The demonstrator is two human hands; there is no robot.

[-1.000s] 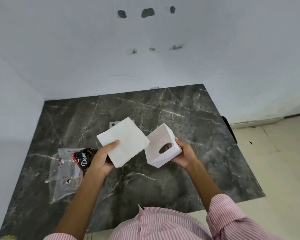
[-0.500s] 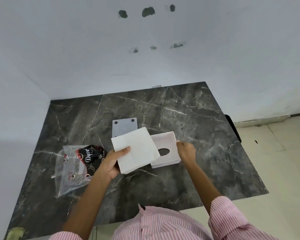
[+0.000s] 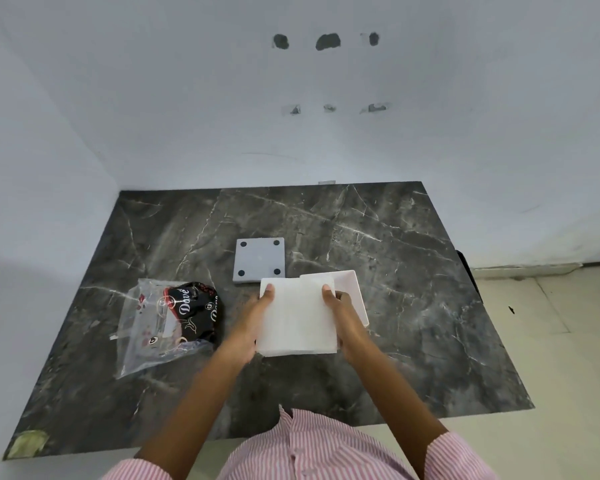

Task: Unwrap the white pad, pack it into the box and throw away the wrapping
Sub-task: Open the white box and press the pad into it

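The white pad, a flat square stack, is held level between both hands above the table. My left hand grips its left edge and my right hand grips its right edge, fingertips on top. The white box lies on the table right behind and to the right of the pad, open side up, mostly hidden by the pad. The clear plastic wrapping, printed in black and red, lies crumpled on the table to the left of my left hand.
A grey square plate with four black dots lies flat just behind the pad. The dark marble table stands in a white wall corner; its front and right edges border a pale tiled floor.
My right hand let go of the box, which now rests on the table, and took the pad's right edge. The pad moved right, in front of the box.
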